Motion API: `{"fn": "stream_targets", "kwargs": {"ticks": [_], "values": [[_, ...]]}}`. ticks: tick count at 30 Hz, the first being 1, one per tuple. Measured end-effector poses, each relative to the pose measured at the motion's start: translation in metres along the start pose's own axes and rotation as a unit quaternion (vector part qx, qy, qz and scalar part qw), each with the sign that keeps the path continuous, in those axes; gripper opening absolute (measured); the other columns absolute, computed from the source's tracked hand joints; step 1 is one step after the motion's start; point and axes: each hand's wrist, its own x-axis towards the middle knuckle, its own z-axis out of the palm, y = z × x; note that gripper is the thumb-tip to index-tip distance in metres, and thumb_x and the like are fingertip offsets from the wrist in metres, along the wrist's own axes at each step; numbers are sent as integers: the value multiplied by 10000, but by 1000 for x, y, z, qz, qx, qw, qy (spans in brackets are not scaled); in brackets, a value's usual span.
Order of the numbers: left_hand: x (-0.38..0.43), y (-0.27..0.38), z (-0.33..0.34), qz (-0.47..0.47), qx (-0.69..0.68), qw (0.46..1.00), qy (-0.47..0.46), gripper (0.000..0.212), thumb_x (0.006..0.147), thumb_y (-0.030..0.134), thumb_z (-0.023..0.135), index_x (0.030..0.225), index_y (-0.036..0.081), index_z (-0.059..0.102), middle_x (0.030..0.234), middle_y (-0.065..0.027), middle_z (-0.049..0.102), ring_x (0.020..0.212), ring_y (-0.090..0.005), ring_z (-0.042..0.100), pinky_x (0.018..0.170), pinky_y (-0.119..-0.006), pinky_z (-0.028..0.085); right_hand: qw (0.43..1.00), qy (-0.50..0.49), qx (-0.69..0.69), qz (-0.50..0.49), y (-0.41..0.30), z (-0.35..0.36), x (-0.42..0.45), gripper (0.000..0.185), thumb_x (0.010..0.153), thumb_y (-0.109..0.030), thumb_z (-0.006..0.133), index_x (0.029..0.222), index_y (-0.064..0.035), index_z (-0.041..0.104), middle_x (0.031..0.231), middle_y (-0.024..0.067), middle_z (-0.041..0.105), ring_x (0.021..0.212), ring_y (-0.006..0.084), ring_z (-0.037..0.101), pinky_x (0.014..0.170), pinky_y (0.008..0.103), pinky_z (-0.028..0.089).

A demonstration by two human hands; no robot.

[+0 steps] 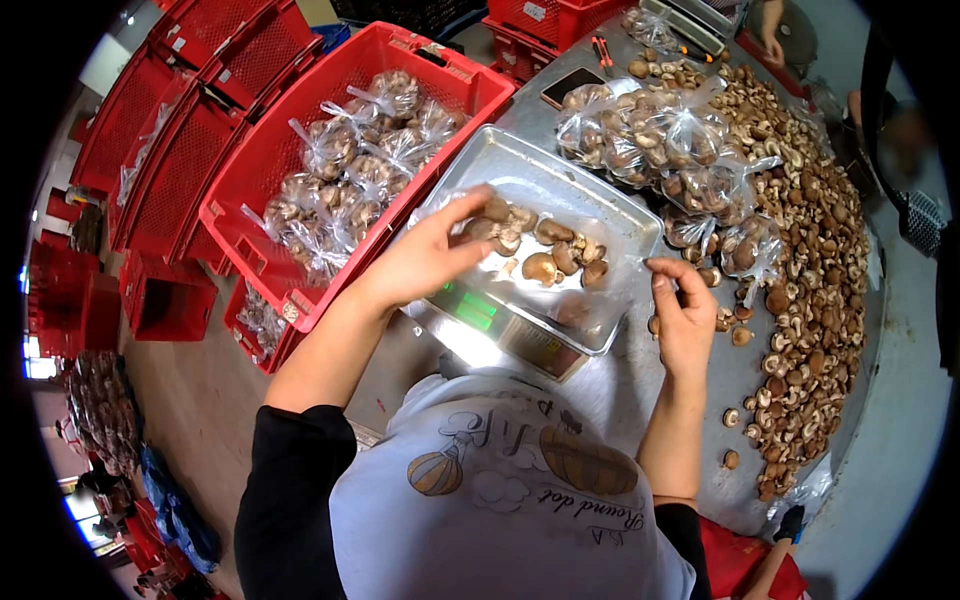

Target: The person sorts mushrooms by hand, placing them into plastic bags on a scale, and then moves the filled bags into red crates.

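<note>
A rectangular metal tray (555, 161) rests on a digital scale (525, 341) with a lit green display. Brown mushrooms (544, 268) lie in it, on or inside clear plastic film (607, 217); which of the two is hard to tell. My left hand (442, 244) reaches over the tray's left part, thumb and fingers around some mushrooms. At the tray's right edge, my right hand (681, 304) pinches the edge of the clear plastic between thumb and forefinger. Tied clear bags of mushrooms (686, 139) are piled just beyond the tray.
Loose mushrooms (817, 300) cover the table's right side. A red crate (442, 67) at left holds tied mushroom bags (375, 176). A phone (571, 86) and orange-handled snips (601, 52) lie behind the tray. Red crates (180, 142) stand farther left. Another person's hand (772, 37) shows at the top right.
</note>
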Motion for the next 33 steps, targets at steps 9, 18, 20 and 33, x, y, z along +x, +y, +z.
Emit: {"fn": "stream_targets", "kwargs": {"ticks": [9,18,20,33], "values": [[4,-12,9,62,16,998,-24,328,828,-14,430,1141,20,523,1240,-98,477,1188,-193,407,995,-291,299,972,-62,-219,-66,7,-10,14,197,788,21,531,967,-10,608,798,25,524,675,98,476,596,218,381],[110,-54,92,154,462,874,-8,268,742,194,559,988,101,609,936,-138,611,930,-310,545,834,-380,411,991,14,-131,-27,17,-10,-2,275,770,-5,547,1042,-36,581,881,49,571,726,117,506,672,236,423],[121,-40,83,114,468,874,-69,265,739,250,586,959,107,627,862,-145,623,830,-320,581,754,-404,450,987,39,-146,-53,33,-29,-10,303,770,-16,545,1071,-44,562,907,76,575,733,141,520,683,258,437],[55,1,70,56,297,953,-16,199,728,-9,545,926,-27,555,920,-161,583,871,-281,557,796,-309,421,957,121,-140,224,166,-133,-144,212,765,-36,558,974,-12,585,774,88,605,704,151,565,643,266,451]]}}
